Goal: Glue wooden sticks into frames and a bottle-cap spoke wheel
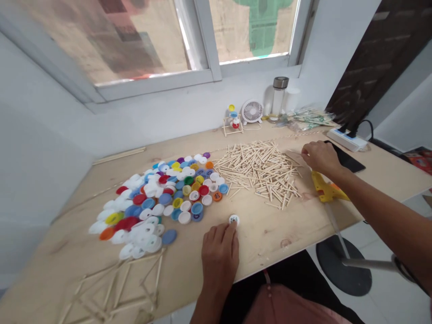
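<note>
White cap (234, 219) sits alone on the wood table (286, 229), near the big pile of color caps (162, 198). L hand (219, 254) lies flat w/ fingers close together, tips touching the cap, not holding it. R hand (320, 157) is at the edge of the stick pile (259, 173), just beside a yellow glue gun (324, 189); fingers curl down, can't tell if they hold a stick.

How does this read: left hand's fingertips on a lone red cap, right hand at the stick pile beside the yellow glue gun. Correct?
Not quite. The head view shows the lone cap at the fingertips of the left hand is white, not red. The rest holds: the right hand is at the stick pile, beside the yellow glue gun.
</note>
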`<move>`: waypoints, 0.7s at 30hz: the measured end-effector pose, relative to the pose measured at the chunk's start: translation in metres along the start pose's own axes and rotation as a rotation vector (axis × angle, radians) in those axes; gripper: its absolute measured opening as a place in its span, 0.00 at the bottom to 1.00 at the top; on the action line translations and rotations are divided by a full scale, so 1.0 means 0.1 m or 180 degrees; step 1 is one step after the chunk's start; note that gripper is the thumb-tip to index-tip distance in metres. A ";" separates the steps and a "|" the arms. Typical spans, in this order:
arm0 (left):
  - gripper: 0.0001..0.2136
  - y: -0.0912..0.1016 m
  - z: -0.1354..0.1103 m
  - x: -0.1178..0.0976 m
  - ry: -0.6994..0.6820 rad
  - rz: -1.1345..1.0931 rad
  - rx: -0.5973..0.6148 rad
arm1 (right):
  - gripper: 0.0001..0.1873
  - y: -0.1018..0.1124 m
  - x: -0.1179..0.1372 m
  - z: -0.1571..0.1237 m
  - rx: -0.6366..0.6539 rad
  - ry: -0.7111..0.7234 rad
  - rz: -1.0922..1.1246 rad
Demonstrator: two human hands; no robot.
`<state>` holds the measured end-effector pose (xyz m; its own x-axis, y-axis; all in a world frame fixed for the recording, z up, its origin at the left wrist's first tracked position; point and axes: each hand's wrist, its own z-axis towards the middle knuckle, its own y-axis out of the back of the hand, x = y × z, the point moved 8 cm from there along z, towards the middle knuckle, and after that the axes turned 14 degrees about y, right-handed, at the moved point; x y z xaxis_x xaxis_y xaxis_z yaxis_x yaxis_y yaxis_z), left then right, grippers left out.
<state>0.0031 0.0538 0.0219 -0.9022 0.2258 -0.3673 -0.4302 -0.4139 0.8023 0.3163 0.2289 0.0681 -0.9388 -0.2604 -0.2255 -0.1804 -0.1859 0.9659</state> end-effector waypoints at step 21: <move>0.12 0.02 0.01 -0.01 -0.0045 -0.0034 0.0045 | 0.11 0.23 0.45 -0.06 0.0031 0.0347 0.0787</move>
<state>0.0034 0.0537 0.0247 -0.8970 0.2427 -0.3695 -0.4394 -0.3987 0.8049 0.2715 0.2073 0.0798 -0.9176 -0.3974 0.0055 0.0471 -0.0949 0.9944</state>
